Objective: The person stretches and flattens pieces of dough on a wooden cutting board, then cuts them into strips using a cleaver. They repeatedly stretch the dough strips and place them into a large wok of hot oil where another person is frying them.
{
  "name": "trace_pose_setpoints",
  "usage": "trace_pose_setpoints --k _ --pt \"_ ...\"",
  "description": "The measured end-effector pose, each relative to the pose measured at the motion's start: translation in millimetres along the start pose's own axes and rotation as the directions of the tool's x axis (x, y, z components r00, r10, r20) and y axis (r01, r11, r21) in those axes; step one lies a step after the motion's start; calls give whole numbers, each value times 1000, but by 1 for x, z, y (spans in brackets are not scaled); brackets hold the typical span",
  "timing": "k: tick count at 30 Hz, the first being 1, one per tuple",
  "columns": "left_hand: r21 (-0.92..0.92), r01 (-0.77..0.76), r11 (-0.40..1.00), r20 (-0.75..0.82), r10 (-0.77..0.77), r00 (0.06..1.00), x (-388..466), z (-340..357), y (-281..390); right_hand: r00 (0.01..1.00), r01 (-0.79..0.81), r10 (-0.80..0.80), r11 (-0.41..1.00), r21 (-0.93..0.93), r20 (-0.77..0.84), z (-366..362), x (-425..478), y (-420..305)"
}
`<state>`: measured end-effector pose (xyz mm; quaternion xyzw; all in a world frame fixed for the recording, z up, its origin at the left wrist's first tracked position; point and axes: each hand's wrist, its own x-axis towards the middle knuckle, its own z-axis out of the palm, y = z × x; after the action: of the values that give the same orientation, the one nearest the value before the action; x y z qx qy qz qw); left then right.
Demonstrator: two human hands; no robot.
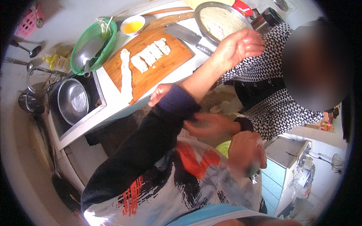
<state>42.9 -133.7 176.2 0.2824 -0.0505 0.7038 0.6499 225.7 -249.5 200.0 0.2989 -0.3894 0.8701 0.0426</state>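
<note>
My left arm reaches up across the view in a black sleeve, its navy cuff [178, 99] pushed up the forearm. My left hand [241, 46] is raised with loosely curled fingers and nothing visible in it. It overlaps the rim of a metal basin of dough [220, 19] and a co-worker's knit sleeve. One co-worker's hand [159, 93] is at the cuff; their other, blurred hand [209, 124] is just below it. Low in front of my printed top, my right hand [246, 151] is bent and blurred. A dark rounded patch lies at its lower end, too unclear to name.
A wooden cutting board [169, 63] holds a dough strip [126, 73] and several cut dough pieces [150, 55]. A cleaver [183, 34] lies on its far edge. Nearby are a bowl of yellow liquid [133, 26], a green basket [111, 42] and a metal bowl [73, 97].
</note>
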Motion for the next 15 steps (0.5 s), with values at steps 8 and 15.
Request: trace_pose_setpoints --k 8,15 --pt "994 -99 -52 110 307 945 -113 4 88 998 -3 9 995 -101 60 -17 31 17" --pt "682 730 -42 -504 696 511 -345 -120 164 905 -257 162 945 -203 -393 -47 82 42"
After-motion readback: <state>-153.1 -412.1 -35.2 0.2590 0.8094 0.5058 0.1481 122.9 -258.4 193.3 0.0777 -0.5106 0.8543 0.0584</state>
